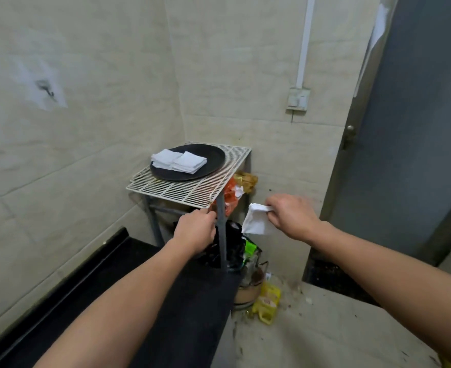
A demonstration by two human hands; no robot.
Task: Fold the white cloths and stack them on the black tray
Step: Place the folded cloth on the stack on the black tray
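Black, glossy countertop (166, 301) runs beneath both forearms, nearest the camera. Past its far end the left hand (194, 229) sits at the near right corner of the white wire rack (176, 191), fingers curled toward that corner and the grey metal leg below it; whether it grasps the wire, the leg or nothing I cannot tell. The right hand (290, 216), just off the rack's right edge, pinches a small white cloth (257, 220) by its top, so the cloth hangs loose in the air above the floor clutter. On the far left part of the rack lies the round black tray (215, 158), and on the tray's left half rest two piles of folded white cloths (178, 161), side by side and touching, the left one reaching the rim. The step in hand looks to be folding the hanging cloth. It would go best with the left hand brought over to a free lower corner, edges matched before each crease, and the result kept to the same square as those already stacked. Keeping the cloth clear of the yellow plastic bottle (268, 304) and the bags below seems wise, as does setting it squarely on a pile, well inside the rim.
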